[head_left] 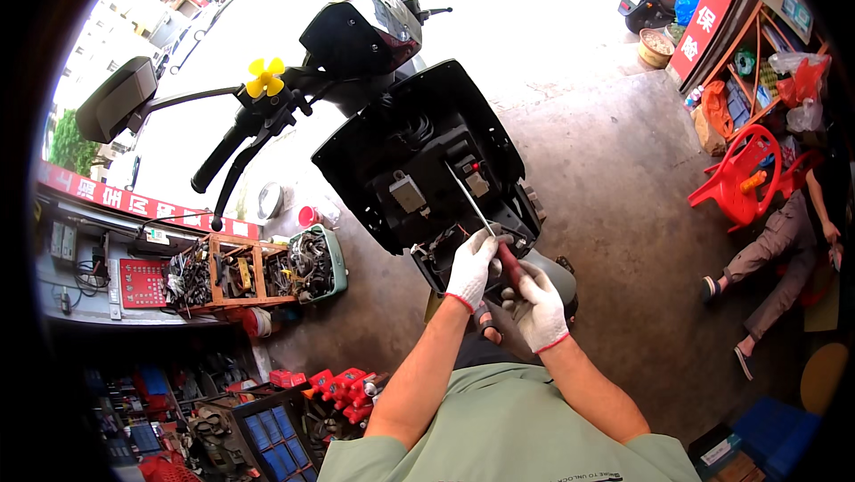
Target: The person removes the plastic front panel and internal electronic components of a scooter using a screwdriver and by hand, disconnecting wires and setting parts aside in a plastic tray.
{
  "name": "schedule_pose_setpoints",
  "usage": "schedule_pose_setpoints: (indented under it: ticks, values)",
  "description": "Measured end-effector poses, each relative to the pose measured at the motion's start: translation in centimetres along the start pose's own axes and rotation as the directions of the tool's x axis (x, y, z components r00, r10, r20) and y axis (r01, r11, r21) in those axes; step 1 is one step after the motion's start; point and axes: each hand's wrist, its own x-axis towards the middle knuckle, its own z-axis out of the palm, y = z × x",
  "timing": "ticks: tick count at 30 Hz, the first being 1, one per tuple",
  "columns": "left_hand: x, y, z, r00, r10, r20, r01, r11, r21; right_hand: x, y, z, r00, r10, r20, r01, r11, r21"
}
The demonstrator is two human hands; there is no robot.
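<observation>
In front of me stands a scooter with its front compartment [419,148] opened up, the black inside bare. My right hand [540,308], in a white glove with a red cuff, is closed round the red handle of a long screwdriver [509,261]. Further up the tool, my left hand [470,267], gloved alike, pinches it where the shaft meets the handle. The metal shaft points up and left into the compartment, its tip close to a small pale module with a red spot [476,181]. A silvery box [408,194] is fixed left of it. Loose wires show below.
A handlebar [218,157] with a yellow propeller ornament [265,78] and mirror [120,99] extends left. Tool-filled wooden crates [240,275] and a green bin [331,259] stand left, red bottles [343,390] lower left. A seated person's legs [773,264] and red chairs [739,181] are right.
</observation>
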Motion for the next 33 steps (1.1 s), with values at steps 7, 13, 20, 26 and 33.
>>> schedule_pose_setpoints:
  ticks: [7, 13, 20, 26, 33]
  values:
    - [0.1, 0.1, 0.2, 1.000, 0.024, -0.012, -0.022, 0.983, 0.184, -0.1, -0.8, 0.0, 0.977, 0.214, 0.016, -0.209, 0.931, 0.299]
    - [0.3, 0.2, 0.2, 1.000, -0.021, 0.009, 0.018, 0.968, 0.252, -0.2, -0.7, 2.0, 0.992, -0.040, -0.119, 0.042, 0.999, 0.008]
    - [0.1, 0.6, 0.3, 1.000, 0.008, -0.005, -0.006, 0.964, 0.267, 0.7, 0.0, 0.9, 0.988, -0.086, -0.130, 0.075, 0.993, -0.090]
    - [0.3, 0.0, -0.3, 1.000, 0.018, 0.008, -0.019, 0.993, 0.118, 0.7, -0.6, -0.8, 0.980, 0.195, 0.037, -0.198, 0.948, 0.249]
    - [0.5, 0.0, -0.2, 1.000, 0.002, 0.014, -0.005, 0.973, 0.232, 0.4, -1.1, 0.5, 0.982, 0.168, -0.089, -0.141, 0.956, 0.257]
